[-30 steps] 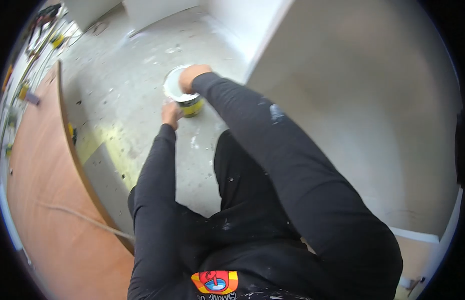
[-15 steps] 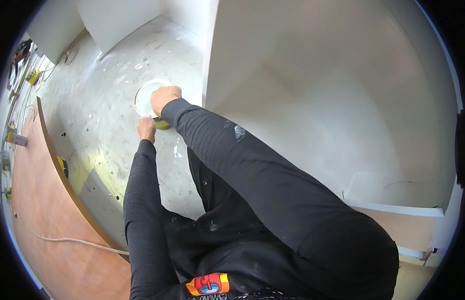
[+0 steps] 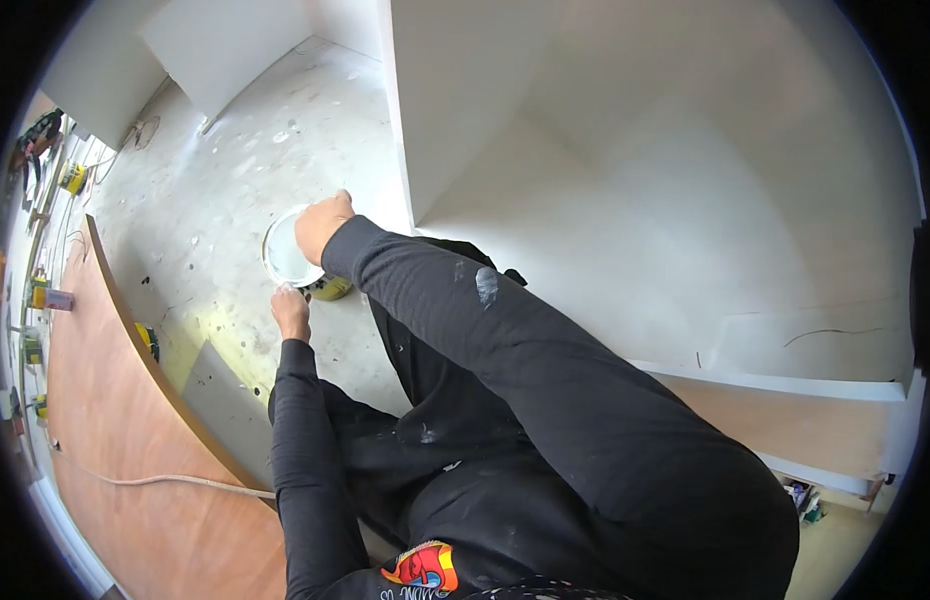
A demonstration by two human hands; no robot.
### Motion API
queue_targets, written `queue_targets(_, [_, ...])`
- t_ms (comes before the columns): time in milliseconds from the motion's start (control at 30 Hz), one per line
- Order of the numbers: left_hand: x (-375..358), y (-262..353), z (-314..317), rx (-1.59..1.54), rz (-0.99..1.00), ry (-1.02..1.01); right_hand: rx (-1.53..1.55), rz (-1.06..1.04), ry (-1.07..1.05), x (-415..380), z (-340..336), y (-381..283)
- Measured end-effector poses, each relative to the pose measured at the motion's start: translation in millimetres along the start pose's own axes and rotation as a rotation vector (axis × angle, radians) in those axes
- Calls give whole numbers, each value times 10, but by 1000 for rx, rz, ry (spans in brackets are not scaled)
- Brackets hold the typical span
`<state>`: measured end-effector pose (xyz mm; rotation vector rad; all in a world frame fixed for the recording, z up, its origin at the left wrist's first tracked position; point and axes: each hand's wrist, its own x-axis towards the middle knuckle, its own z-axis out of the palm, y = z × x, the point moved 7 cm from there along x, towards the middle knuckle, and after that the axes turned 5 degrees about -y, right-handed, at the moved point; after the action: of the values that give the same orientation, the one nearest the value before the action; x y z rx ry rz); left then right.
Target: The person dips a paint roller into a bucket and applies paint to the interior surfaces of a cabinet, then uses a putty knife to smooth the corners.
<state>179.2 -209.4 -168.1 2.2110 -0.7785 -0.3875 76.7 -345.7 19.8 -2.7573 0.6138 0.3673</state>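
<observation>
A paint bucket with a round white top (image 3: 283,250) and a yellow-and-dark side (image 3: 333,289) stands on the floor ahead of me. My left hand (image 3: 292,312) is closed at its near rim, fingers curled against the edge. Over the far right part of the white top is my right hand (image 3: 323,230), closed, with the thumb side pointing up. Whatever its fingers hold is hidden behind the hand. Both black sleeves carry through to my wrists, and the right sleeve (image 3: 555,345) has a white smear.
A curved wooden panel (image 3: 135,430) lies to the left, with a pale cord (image 3: 175,480) across it. A white partition (image 3: 625,180) rises on the right. The stained floor (image 3: 255,150) stretches ahead. More yellow tubs (image 3: 75,178) stand at the far left.
The view has shifted, so the bucket and both hands sit lower in the picture. My right hand has turned, its thumb side now upward. More of the bucket's yellow side shows.
</observation>
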Motion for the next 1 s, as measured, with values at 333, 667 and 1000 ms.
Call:
queue_targets(333, [-622,-376,-127,-524,-339,-23,-2,-56,134,-233,2,-117])
queue_targets(667, [-685,-252,-73,-777,-400,18,33,-8,-13,-306,-26,-39])
queue_targets(1000, [-451,-535,234,-495,-290,169,20,119,69,-707,-279,198])
